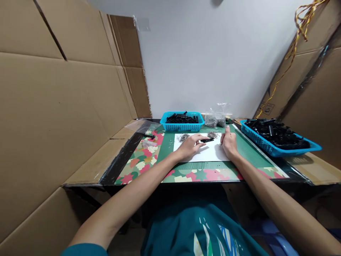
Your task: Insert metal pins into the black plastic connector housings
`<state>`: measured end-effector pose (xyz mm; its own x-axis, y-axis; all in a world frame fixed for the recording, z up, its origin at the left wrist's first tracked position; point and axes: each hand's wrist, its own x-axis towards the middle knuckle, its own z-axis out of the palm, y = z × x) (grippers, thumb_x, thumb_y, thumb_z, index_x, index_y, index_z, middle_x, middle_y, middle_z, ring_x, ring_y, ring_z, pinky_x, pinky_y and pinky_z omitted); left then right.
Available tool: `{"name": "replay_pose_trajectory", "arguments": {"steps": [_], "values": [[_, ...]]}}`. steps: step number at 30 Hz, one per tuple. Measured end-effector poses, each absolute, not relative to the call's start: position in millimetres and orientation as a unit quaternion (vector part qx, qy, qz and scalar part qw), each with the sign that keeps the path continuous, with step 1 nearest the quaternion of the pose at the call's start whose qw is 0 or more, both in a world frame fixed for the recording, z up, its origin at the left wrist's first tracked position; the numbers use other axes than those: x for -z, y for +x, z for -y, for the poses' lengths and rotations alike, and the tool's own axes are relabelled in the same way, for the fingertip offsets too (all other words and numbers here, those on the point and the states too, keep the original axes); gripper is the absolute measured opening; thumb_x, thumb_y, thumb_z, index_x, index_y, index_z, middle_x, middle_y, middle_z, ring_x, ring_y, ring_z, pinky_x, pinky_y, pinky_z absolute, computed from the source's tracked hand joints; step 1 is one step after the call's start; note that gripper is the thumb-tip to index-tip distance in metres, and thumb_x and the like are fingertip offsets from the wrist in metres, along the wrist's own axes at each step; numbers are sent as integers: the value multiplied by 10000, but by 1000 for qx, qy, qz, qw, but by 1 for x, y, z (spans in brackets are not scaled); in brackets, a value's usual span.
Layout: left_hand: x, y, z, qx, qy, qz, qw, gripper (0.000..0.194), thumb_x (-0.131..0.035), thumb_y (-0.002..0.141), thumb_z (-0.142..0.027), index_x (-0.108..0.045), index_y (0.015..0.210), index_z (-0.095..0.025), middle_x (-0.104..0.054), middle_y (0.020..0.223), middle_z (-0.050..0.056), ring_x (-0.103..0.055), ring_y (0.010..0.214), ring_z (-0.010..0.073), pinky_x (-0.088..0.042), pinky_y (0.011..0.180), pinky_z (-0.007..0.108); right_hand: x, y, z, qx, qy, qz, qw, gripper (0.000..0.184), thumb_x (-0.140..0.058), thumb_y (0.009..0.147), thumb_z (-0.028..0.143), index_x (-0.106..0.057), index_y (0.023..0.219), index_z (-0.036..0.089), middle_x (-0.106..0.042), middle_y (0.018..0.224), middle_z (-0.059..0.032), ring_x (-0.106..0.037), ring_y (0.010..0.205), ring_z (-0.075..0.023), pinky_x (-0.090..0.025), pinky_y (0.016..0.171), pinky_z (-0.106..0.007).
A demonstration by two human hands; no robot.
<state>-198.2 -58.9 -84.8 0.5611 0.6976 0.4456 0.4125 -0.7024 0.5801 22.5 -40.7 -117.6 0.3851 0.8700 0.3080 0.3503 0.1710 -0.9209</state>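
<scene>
My left hand [189,145] rests on a white sheet [206,153] and pinches the end of a small black plastic part [207,140]. My right hand [228,143] sits just right of that part, fingers curled together and pointing up at a pile of tiny metal pieces [213,134]; what it holds, if anything, is too small to make out. A second pile of metal pieces [183,137] lies at the sheet's far left corner.
A blue basket [182,126] of black parts stands behind the sheet, another blue basket [277,147] at the right. Clear plastic bags [217,119] lie between them. A green cutting mat [247,151] lies on a patterned cover [138,160]. Cardboard walls [53,117] close both sides.
</scene>
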Motion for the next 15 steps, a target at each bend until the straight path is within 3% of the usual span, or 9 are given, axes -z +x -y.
{"name": "replay_pose_trajectory", "arguments": {"steps": [4,9,12,15], "values": [[83,-203,60,-353,857,-349,140,375,-629,1012,-313,-717,1367,-232,-731,1207,62,-638,807,147,-520,804,279,120,19,36,-263,-590,520,558,816,-194,1018,794,-436,433,278,-421,378,-23,-481,432,-193,-409,559,-342],[74,-190,58,-367,879,-304,11,310,-629,1032,-349,-762,1303,-278,-702,1255,90,-680,961,187,-560,816,297,120,14,31,-269,-570,556,542,822,-173,1004,809,-458,453,270,-453,402,-38,-533,478,-212,-441,566,-347],[65,-150,57,-371,891,-261,-16,270,-645,1027,-291,-789,1255,-281,-713,1143,88,-675,1000,199,-578,848,311,118,10,29,-200,-559,600,536,744,-233,1046,705,-608,598,245,-601,554,-92,-659,635,-273,-505,635,-392],[57,-91,60,-373,898,-235,18,240,-688,1006,-313,-810,1211,-280,-732,1173,90,-694,1038,207,-584,915,333,116,2,27,-102,-541,649,525,556,-417,1040,602,-739,774,234,-673,706,-148,-724,831,-341,-530,726,-448]]}}
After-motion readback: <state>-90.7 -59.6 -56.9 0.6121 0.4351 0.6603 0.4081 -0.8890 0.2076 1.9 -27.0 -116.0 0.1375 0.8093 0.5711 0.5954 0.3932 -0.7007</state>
